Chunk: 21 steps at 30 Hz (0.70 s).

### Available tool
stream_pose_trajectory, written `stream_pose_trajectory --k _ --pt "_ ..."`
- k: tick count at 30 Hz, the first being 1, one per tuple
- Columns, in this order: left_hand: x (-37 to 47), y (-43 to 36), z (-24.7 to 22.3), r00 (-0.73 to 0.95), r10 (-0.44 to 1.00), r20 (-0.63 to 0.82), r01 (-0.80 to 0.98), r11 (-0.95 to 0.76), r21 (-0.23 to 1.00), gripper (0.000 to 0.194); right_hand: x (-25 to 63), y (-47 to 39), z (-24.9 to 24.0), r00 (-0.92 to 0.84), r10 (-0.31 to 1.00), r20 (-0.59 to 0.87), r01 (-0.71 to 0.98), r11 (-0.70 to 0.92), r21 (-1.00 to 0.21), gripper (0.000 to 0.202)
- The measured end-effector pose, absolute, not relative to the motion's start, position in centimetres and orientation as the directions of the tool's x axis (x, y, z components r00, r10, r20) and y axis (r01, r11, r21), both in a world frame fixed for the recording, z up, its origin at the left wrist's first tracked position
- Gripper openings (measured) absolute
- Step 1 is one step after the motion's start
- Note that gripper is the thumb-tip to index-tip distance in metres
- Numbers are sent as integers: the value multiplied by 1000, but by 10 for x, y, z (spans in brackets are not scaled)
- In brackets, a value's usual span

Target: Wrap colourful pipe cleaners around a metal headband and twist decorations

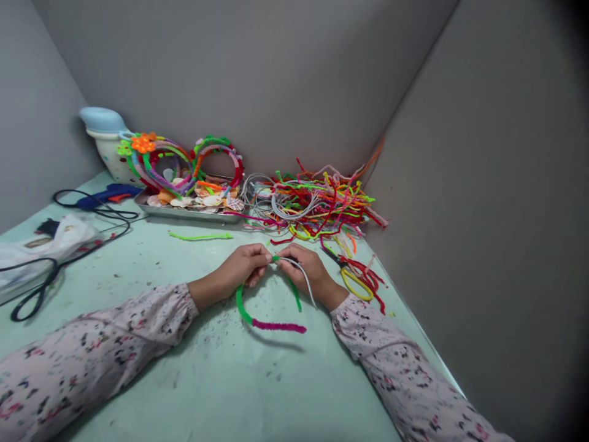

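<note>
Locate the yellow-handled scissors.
In the head view, the scissors lie on the table toward its right edge, right of the right hand, beside red fuzzy stems.

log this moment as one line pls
left hand: pinching green-wrapped wire | right hand: pinching beside it, green pipe cleaner hanging below | beyond: tray, pipe cleaner pile | right: scissors

No text, label, brand, number or sign can be read anywhere in the frame. The pale container at the upper left shows coloured spots, and the plastic bag at the left edge shows reddish patches (too blurred to make out as letters or as a pattern).
</note>
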State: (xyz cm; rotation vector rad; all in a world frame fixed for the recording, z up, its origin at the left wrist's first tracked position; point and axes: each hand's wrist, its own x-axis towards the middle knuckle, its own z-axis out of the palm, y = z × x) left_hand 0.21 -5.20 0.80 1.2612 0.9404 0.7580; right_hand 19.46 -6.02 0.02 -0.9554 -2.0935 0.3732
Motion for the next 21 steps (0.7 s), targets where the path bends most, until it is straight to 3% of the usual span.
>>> stream_pose_trajectory --k 12,21 --pt "2 -51 9 439 880 -183 26 191 981 14 196 -60 0 -438 704 559 542 703 -461 13" --pt "1 -51 12 431 881 -196 26 205 978 14 197 -63 2 -491 636 595 573 751 -330 18"
